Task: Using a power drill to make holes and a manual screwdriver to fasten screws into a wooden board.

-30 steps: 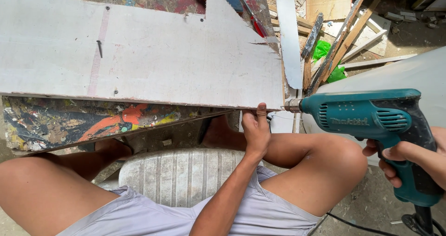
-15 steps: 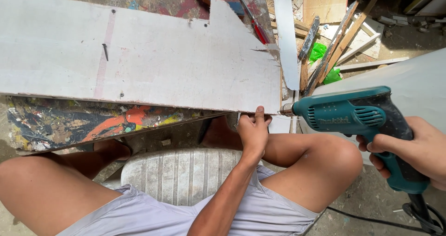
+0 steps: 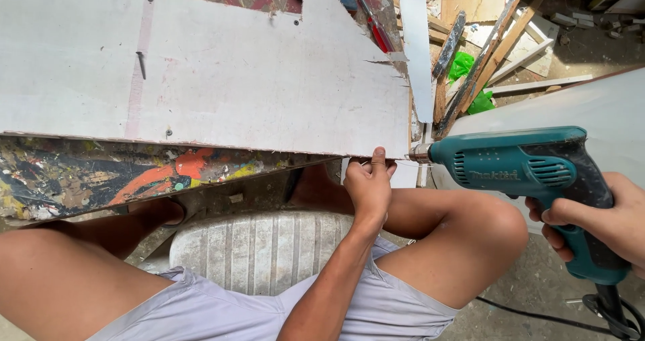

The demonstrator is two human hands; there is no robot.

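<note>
The drill (image 3: 517, 169) crowds the board (image 3: 222, 79) corner's right side, scrap slats (image 3: 470, 65) block beyond it, and both knees close in below; the board's top lies open.

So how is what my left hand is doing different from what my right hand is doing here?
The left hand grips the near edge of the white board, thumb on top; the right hand wraps the handle of the teal drill. The left hand is at the middle of the view, the right hand at its right edge. Both are closed on something.
</note>
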